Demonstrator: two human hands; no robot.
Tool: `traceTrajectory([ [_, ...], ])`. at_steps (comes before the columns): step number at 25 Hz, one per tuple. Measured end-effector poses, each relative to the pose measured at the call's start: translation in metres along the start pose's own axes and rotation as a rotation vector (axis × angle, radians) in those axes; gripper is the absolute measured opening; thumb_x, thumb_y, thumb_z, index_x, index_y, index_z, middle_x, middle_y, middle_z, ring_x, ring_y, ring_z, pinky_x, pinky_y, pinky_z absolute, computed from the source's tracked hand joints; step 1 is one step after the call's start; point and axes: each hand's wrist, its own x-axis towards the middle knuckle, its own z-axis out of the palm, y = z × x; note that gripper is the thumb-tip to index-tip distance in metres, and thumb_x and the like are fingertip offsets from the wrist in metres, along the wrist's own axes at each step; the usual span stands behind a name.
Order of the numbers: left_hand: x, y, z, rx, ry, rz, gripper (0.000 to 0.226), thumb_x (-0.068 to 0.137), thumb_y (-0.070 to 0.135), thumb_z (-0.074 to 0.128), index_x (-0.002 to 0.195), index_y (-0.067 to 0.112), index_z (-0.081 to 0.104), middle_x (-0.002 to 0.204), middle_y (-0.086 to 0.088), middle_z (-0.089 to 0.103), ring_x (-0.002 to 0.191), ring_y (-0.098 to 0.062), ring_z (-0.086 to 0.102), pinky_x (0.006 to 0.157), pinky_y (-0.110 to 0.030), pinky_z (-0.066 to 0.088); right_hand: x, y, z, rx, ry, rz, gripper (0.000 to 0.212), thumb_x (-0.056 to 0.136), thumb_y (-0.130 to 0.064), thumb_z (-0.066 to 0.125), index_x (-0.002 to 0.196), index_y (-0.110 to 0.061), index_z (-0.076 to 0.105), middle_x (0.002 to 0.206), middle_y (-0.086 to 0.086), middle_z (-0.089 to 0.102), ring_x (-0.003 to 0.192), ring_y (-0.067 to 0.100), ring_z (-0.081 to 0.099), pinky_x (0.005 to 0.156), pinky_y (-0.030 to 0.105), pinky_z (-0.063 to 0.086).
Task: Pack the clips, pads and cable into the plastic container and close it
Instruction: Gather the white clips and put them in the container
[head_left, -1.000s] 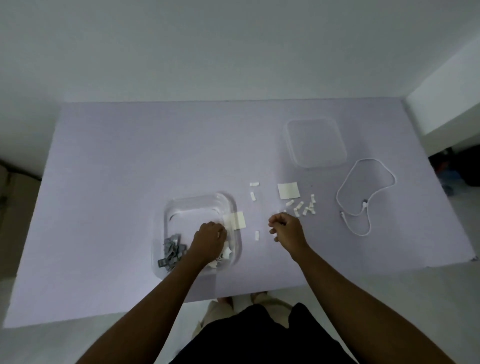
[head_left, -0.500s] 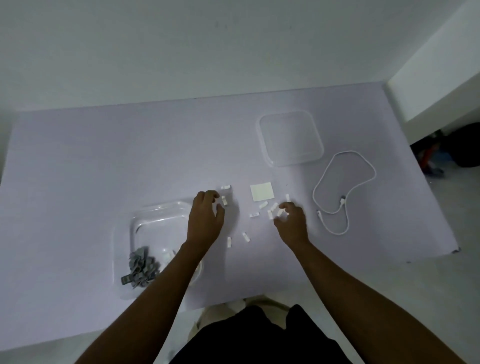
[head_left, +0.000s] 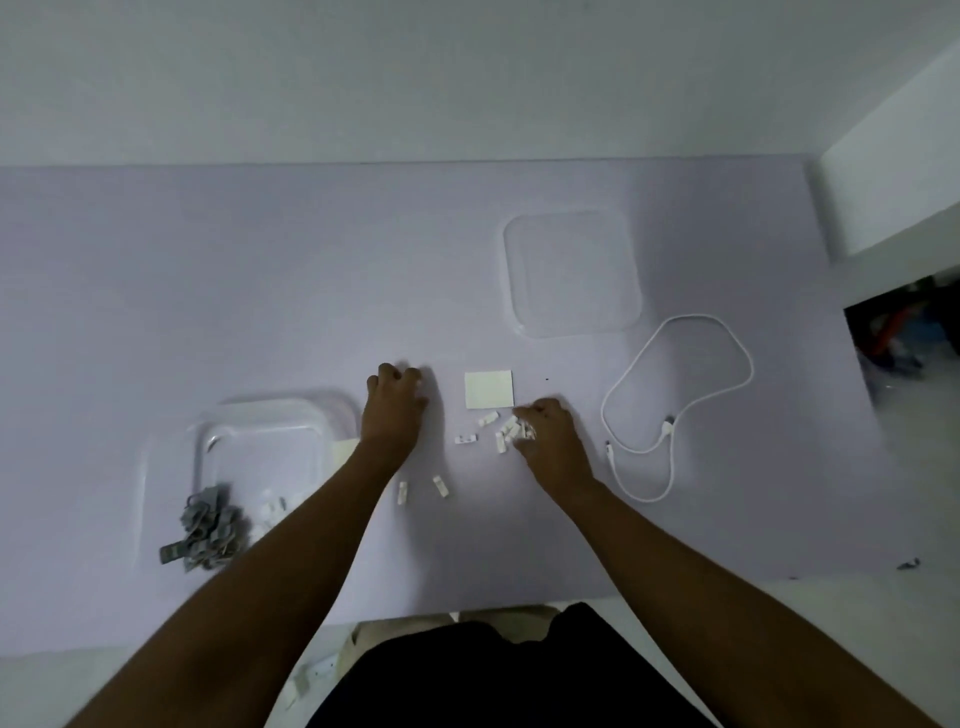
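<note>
Now both hands: left (head_left: 393, 410) curled, right (head_left: 548, 434) on white clips (head_left: 511, 430).

A plain indoor room, poss. a home or office, was suggested: bare white wall (head_left: 467, 78) beyond the hands, lavender-covered table (head_left: 260, 286) under them, dark clutter on pale floor (head_left: 904, 332) to the right. Type of room couldn't be told w/ certainty.
</note>
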Motion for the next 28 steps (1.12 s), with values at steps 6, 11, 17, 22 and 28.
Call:
traceTrajectory([
  [6,-0.011,0.015,0.013,-0.055,0.029,-0.049,0.013,0.096,0.008,0.05,0.097,0.001,0.061,0.098,-0.022,0.057,0.083,-0.036,0.06,0.069,-0.032,0.043,0.0,0.002,0.006,0.039,0.036,-0.058,0.014,0.077,0.001,0.07,0.088,-0.007,0.073,0.095,0.014,0.063,0.09,0.031,0.059,0.079,0.041,0.051],
  [11,-0.011,0.01,0.015,-0.039,-0.016,-0.047,0.009,0.094,0.01,0.054,0.098,0.004,0.059,0.095,-0.019,0.06,0.082,-0.036,0.061,0.067,-0.033,0.044,0.002,0.0,-0.003,0.116,0.042,0.029,0.016,0.071,0.0,0.071,0.082,-0.01,0.066,0.084,0.009,0.063,0.076,0.025,0.059,0.067,0.036,0.05],
  [17,-0.02,0.009,0.016,-0.066,0.029,-0.038,0.017,0.096,0.017,0.056,0.104,0.004,0.063,0.099,-0.019,0.06,0.083,-0.035,0.063,0.073,-0.038,0.053,-0.001,0.005,0.004,-0.01,0.056,-0.044,0.02,0.073,0.004,0.064,0.088,-0.009,0.069,0.084,0.011,0.065,0.081,0.027,0.058,0.067,0.033,0.047],
  [22,-0.025,0.012,0.021,-0.045,0.032,0.024,0.013,0.096,0.014,0.056,0.097,0.004,0.063,0.096,-0.017,0.062,0.082,-0.032,0.063,0.066,-0.029,0.043,0.005,0.002,0.003,-0.046,0.05,-0.048,0.011,0.071,0.0,0.062,0.076,-0.009,0.066,0.077,0.01,0.062,0.076,0.029,0.057,0.061,0.033,0.042],
  [28,-0.024,0.006,0.024,-0.08,0.03,0.046,0.005,0.09,0.006,0.059,0.093,0.004,0.063,0.092,-0.017,0.063,0.081,-0.033,0.06,0.067,-0.032,0.041,0.006,-0.014,-0.019,0.689,-0.009,0.326,0.015,0.078,0.001,0.074,0.09,-0.009,0.075,0.077,0.004,0.071,0.067,0.014,0.064,0.063,0.022,0.055],
])
